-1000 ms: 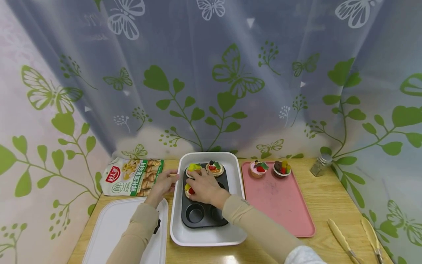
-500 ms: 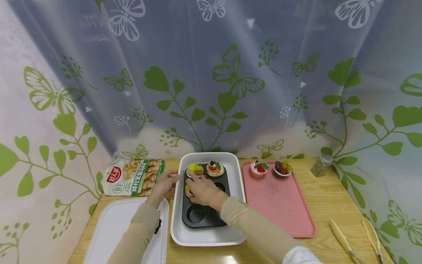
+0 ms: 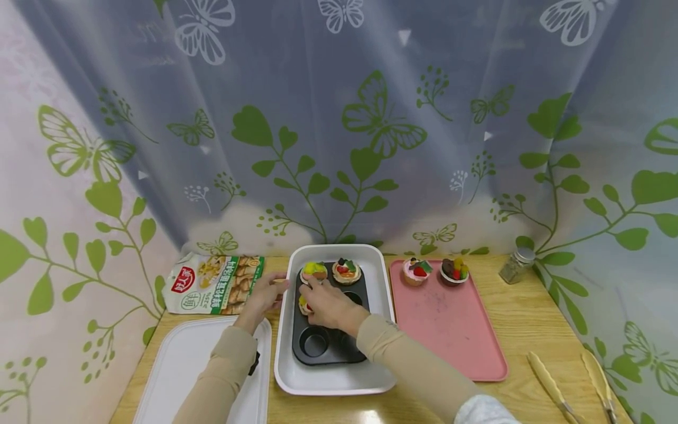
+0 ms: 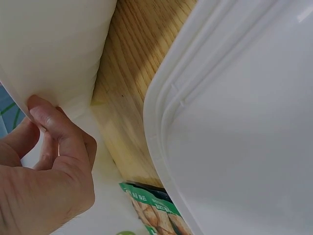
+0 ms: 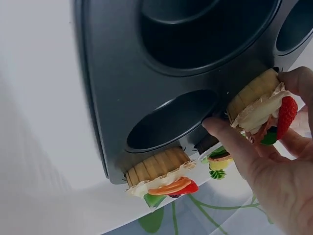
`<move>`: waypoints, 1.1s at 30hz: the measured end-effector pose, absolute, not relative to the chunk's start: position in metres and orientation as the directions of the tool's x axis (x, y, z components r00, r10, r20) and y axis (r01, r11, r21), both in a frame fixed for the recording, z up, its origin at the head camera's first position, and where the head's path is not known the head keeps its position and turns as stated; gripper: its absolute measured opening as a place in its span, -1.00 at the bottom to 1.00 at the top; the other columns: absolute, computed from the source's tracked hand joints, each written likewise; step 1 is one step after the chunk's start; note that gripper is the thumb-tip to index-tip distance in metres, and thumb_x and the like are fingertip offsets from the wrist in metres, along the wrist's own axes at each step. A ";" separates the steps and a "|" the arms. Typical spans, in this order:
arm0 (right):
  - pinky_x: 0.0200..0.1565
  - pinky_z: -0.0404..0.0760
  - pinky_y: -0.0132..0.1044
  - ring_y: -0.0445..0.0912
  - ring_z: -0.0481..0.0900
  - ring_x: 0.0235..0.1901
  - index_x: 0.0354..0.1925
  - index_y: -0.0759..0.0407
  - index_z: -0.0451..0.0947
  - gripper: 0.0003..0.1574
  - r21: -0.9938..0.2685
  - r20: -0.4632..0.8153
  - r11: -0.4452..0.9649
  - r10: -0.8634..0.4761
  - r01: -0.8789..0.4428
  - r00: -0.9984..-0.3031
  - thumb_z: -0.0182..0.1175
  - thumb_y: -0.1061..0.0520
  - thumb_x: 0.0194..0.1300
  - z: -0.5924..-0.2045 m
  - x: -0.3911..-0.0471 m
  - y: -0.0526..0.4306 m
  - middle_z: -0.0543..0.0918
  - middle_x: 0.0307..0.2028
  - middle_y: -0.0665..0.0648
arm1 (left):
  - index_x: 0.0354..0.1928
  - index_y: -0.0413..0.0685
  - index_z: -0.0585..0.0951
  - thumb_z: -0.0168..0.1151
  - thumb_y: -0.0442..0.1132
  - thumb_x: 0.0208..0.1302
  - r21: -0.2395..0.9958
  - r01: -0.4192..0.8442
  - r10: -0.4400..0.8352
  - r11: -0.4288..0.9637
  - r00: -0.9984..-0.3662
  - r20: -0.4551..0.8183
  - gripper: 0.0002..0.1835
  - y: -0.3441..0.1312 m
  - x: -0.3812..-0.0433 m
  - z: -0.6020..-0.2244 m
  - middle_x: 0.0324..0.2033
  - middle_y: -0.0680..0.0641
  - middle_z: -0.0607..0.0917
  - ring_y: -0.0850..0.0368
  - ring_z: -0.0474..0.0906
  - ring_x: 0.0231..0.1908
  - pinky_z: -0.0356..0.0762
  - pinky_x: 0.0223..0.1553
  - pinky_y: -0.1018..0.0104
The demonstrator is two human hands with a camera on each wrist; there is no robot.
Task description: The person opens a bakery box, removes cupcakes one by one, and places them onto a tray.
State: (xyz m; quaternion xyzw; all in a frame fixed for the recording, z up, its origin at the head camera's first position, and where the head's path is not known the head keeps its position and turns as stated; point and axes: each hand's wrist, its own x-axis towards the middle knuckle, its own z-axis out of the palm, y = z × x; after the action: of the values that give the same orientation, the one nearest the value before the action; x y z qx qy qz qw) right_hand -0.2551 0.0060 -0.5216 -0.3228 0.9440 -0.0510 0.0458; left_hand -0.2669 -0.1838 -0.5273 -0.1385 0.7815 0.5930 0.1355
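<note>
A black muffin pan [image 3: 331, 353] lies inside a deep white tray [image 3: 283, 377]. My left hand [image 3: 263, 299] pinches the tray's left rim, and in the left wrist view its fingertips [image 4: 41, 105] lie at the white wall's edge. A fruit tart [image 5: 257, 100] sits at the pan's middle left cup, with my right hand [image 3: 329, 303] holding it between thumb and fingers. Behind that hand, a yellow-topped tart [image 3: 314, 271] fills the back left cup. Another tart [image 3: 346, 271], topped with fruit, sits in the back right cup. The right hand covers part of the held tart.
To the right, a pink tray [image 3: 450, 330] bears a pink cupcake [image 3: 415, 272] and a chocolate cupcake [image 3: 453, 271]. A white tray [image 3: 196, 359] lies at left, below a food packet [image 3: 212, 284]. A glass jar [image 3: 516, 265] and tongs [image 3: 551, 380] are on the right.
My right hand's fingers have drawn back slightly toward me, uncovering more of the yellow-topped tart. The left hand stays at the tray's rim.
</note>
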 end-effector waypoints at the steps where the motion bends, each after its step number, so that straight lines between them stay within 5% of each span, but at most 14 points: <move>1: 0.01 0.75 -0.10 0.22 0.60 0.23 0.25 0.02 0.47 -0.34 -0.139 -0.047 0.786 -0.613 -0.602 -0.789 0.50 -0.03 0.27 -0.521 -0.256 0.007 0.35 0.49 0.15 | 0.44 -0.15 0.50 0.14 -0.19 0.61 0.890 -0.378 -0.054 0.257 -0.925 -0.377 -0.54 -0.183 -0.267 -0.527 -0.17 -0.09 0.62 0.24 0.52 -0.40 0.52 -0.35 0.38; 6: 0.22 0.65 -0.09 0.11 0.56 0.18 0.35 0.01 0.43 -0.28 -0.186 -0.001 0.777 -0.613 -0.602 -0.790 0.43 -0.06 0.33 -0.518 -0.259 0.014 0.48 0.25 0.15 | 0.45 -0.15 0.49 0.14 -0.19 0.62 0.891 -0.375 -0.041 0.254 -0.925 -0.377 -0.54 -0.182 -0.268 -0.527 -0.18 -0.06 0.63 0.24 0.54 -0.39 0.54 -0.35 0.39; 11: 0.40 0.53 0.00 0.10 0.56 0.22 0.46 0.02 0.37 -0.19 -0.160 0.036 0.755 -0.639 -0.636 -0.768 0.40 -0.07 0.36 -0.507 -0.262 0.022 0.48 0.30 0.15 | 0.45 -0.15 0.49 0.12 -0.19 0.63 0.896 -0.363 -0.030 0.255 -0.929 -0.368 -0.54 -0.183 -0.268 -0.529 -0.19 -0.05 0.64 0.24 0.55 -0.39 0.55 -0.36 0.40; 19: 0.15 0.67 0.05 0.15 0.55 0.23 0.48 -0.16 0.39 -0.27 -0.204 0.135 0.741 -0.626 -0.640 -0.768 0.37 -0.03 0.43 -0.469 -0.260 0.045 0.47 0.35 0.15 | 0.41 -0.20 0.51 0.14 -0.22 0.61 0.902 -0.350 -0.038 0.253 -0.935 -0.352 -0.56 -0.183 -0.269 -0.529 -0.28 -0.01 0.62 0.27 0.56 -0.44 0.58 -0.37 0.38; 26: -0.06 0.71 -0.02 0.20 0.58 0.05 0.38 -0.11 0.50 -0.38 -0.189 0.288 0.750 -0.575 -0.634 -0.766 0.39 0.02 0.42 -0.439 -0.267 0.077 0.49 0.32 0.20 | 0.41 -0.22 0.51 0.15 -0.23 0.60 0.899 -0.345 -0.046 0.270 -0.937 -0.346 -0.56 -0.183 -0.269 -0.528 -0.30 0.01 0.58 0.27 0.51 -0.45 0.57 -0.33 0.34; 33: 0.04 0.68 0.07 0.26 0.53 0.13 0.38 -0.01 0.51 -0.37 -0.257 0.342 0.767 -0.496 -0.588 -0.798 0.41 0.07 0.41 -0.421 -0.270 0.114 0.47 0.31 0.23 | 0.42 -0.20 0.50 0.14 -0.22 0.60 0.896 -0.343 -0.044 0.283 -0.937 -0.345 -0.55 -0.183 -0.268 -0.530 -0.30 0.01 0.59 0.27 0.50 -0.46 0.54 -0.34 0.35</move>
State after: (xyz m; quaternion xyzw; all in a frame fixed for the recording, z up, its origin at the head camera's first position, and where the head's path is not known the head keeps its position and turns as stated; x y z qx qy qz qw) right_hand -0.2705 0.1140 -0.4208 -0.2910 0.9312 -0.1779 -0.1282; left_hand -0.2683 -0.1828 -0.5297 -0.1224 0.7908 0.5860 0.1276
